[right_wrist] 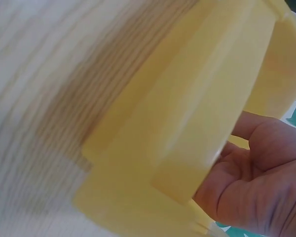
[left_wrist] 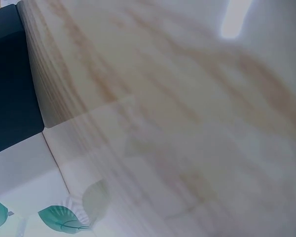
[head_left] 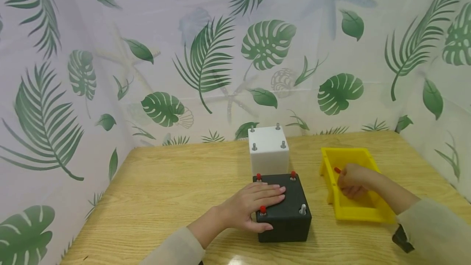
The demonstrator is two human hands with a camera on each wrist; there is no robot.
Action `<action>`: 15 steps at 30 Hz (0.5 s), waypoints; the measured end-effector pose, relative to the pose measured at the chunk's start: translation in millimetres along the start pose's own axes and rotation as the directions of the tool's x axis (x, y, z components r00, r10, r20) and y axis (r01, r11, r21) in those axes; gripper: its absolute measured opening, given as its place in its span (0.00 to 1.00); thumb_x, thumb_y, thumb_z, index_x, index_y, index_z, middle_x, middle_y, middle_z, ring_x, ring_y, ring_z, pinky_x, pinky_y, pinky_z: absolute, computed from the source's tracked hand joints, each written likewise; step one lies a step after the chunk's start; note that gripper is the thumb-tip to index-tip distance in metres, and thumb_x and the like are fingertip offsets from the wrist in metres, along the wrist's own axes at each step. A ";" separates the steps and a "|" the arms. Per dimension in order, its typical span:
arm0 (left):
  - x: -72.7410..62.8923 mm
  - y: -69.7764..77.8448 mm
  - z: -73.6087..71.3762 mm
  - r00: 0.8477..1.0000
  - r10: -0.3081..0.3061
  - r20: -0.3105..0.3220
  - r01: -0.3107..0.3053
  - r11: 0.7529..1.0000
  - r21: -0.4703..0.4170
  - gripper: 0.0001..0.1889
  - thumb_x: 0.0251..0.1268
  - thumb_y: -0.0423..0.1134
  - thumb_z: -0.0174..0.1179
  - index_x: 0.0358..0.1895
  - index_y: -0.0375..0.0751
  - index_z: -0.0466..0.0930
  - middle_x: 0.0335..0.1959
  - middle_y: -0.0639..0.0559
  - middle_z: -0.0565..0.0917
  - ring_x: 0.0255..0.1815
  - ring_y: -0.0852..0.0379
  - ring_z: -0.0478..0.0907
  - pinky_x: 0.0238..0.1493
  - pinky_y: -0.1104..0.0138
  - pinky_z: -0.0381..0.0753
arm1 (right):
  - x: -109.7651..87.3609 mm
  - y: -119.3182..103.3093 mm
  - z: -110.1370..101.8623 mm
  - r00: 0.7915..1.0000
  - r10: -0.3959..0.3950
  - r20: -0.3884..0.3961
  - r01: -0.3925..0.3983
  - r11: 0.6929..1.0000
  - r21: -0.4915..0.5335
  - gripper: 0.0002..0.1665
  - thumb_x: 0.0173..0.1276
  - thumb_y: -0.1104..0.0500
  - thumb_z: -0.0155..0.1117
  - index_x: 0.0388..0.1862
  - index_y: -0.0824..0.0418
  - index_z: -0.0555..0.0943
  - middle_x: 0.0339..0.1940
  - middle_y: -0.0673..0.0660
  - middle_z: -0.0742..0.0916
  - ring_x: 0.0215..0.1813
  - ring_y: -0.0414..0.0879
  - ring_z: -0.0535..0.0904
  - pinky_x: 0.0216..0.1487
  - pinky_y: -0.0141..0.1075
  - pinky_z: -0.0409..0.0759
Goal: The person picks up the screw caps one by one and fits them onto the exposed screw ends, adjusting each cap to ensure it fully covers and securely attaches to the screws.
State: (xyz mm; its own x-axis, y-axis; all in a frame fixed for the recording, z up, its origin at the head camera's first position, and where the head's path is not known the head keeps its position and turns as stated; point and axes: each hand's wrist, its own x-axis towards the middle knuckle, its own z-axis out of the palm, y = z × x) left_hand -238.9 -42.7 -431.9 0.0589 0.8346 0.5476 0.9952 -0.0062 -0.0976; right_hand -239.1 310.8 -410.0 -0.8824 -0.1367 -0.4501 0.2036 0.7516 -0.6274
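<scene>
While my left hand lies straight-fingered on the black box, red caps sit at three corners; the near-right stud is bare, leaving, I judge, one to do. My right hand, curled inside the yellow bin, seems to pinch a loose cap, which the head view shows and the right wrist view doesn't. Farther back, the white box has four uncapped studs.

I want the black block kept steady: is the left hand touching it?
Touching. The head view shows the left hand with its fingers lying across the top of the black block.
</scene>
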 end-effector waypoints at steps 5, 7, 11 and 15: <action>0.3 0.3 -0.2 1.000 0.001 0.003 -0.001 1.000 -0.002 0.36 0.54 0.51 0.65 0.63 0.32 0.70 0.65 0.41 0.72 0.69 0.52 0.65 0.70 0.64 0.60 | -2.0 2.9 -1.2 1.000 -0.009 0.002 0.009 0.999 0.041 0.08 0.67 0.67 0.52 0.34 0.73 0.76 0.22 0.55 0.81 0.26 0.44 0.80 0.32 0.39 0.83; 0.2 0.2 -0.4 1.000 0.002 0.002 -0.002 1.000 0.000 0.36 0.53 0.51 0.66 0.63 0.32 0.71 0.65 0.41 0.72 0.69 0.52 0.65 0.70 0.64 0.60 | -2.5 3.4 -2.4 1.000 -0.005 0.005 0.005 0.998 0.063 0.09 0.67 0.67 0.52 0.37 0.75 0.76 0.23 0.55 0.82 0.26 0.44 0.80 0.31 0.39 0.83; 0.1 -0.4 -0.2 1.000 0.002 0.001 -0.002 1.000 0.006 0.37 0.52 0.51 0.66 0.63 0.33 0.71 0.65 0.42 0.72 0.69 0.52 0.65 0.70 0.64 0.60 | -4.1 3.0 -5.2 1.000 -0.009 0.007 0.008 0.995 0.101 0.13 0.67 0.68 0.49 0.44 0.79 0.75 0.23 0.55 0.82 0.26 0.44 0.80 0.31 0.38 0.83; 0.1 -0.7 0.3 1.000 0.002 0.004 -0.002 1.000 0.005 0.37 0.51 0.51 0.67 0.63 0.33 0.71 0.65 0.42 0.72 0.69 0.52 0.65 0.70 0.64 0.60 | -8.4 -0.2 -6.8 0.999 -0.032 -0.006 0.033 0.994 0.100 0.14 0.67 0.68 0.48 0.44 0.79 0.74 0.24 0.55 0.82 0.27 0.44 0.80 0.32 0.39 0.83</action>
State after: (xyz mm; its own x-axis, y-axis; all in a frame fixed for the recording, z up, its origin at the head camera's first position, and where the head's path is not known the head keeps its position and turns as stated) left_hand -239.6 -42.5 -432.0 0.0604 0.8367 0.5443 0.9947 -0.0048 -0.1029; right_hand -234.7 316.2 -401.8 -0.8910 -0.1571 -0.4260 0.2161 0.6784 -0.7022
